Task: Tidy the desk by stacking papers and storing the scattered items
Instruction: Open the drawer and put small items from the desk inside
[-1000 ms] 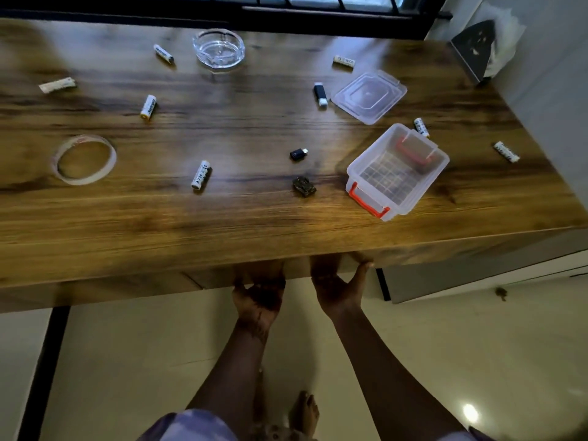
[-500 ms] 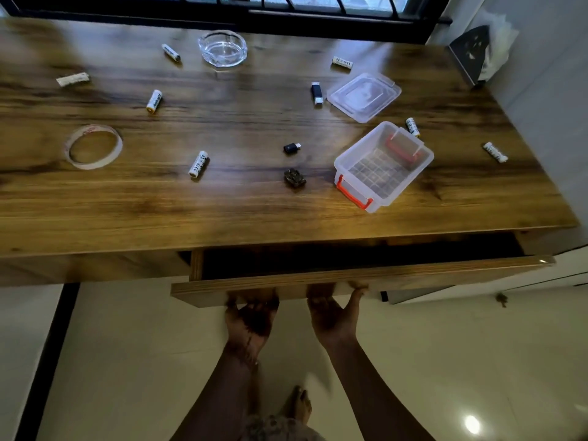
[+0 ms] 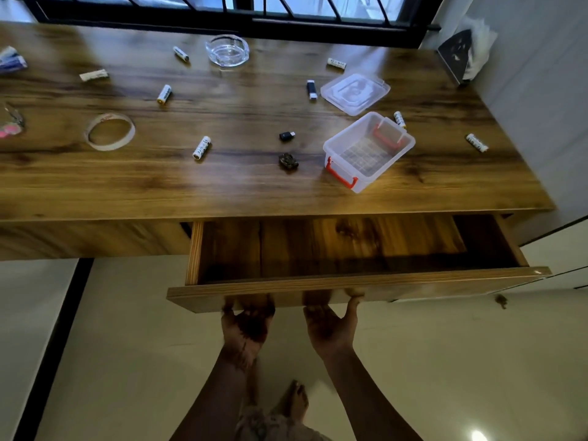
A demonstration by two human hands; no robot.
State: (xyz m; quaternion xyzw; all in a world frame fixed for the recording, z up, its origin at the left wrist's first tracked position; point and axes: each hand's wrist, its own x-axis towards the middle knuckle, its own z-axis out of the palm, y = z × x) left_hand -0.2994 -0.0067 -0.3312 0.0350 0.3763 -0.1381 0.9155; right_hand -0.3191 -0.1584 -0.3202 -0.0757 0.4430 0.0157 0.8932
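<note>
The wooden desk's drawer [image 3: 318,289] stands pulled far out, its inside bare. My left hand [image 3: 246,326] and my right hand [image 3: 331,326] are palm up under the drawer front, fingers curled round its lower edge; the fingertips are hidden. On the desk [image 3: 127,189] lie several white batteries [image 3: 201,147], a clear plastic box with red latches [image 3: 369,151], its lid [image 3: 354,93], a tape ring [image 3: 109,131], a small black adapter [image 3: 287,135], a dark clip [image 3: 288,161] and a USB stick [image 3: 311,89].
A glass ashtray [image 3: 227,50] sits at the desk's back by the window bars. A tissue holder [image 3: 461,58] stands at the back right corner against the wall. Coloured items [image 3: 11,122] lie at the left edge. Tiled floor lies below me.
The drawer went from closed to far open, pulled toward me by both hands gripping its front. The camera has tilted, bringing more of the desk's left end into view.
</note>
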